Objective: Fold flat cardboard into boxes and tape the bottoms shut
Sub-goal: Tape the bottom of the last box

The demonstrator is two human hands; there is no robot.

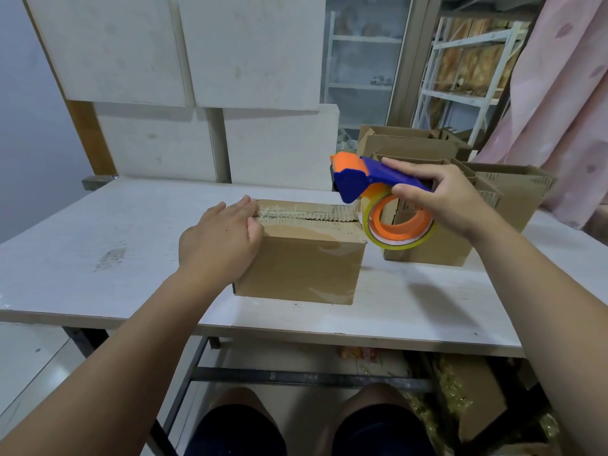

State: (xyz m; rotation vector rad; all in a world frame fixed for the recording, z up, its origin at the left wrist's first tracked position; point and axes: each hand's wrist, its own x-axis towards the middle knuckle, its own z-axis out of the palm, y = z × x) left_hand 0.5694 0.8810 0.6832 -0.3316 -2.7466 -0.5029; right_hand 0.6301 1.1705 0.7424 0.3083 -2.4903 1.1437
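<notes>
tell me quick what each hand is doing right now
Left hand: open, fingers pressing flat on the left end of the box.
Right hand: closed on the tape dispenser, at the box's right end.

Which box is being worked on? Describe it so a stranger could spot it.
On the white table, near its front middle, sits a cardboard box under the left hand. Unlike the open boxes crowded at the table's right, its top flaps are closed, with shiny tape on them.
</notes>
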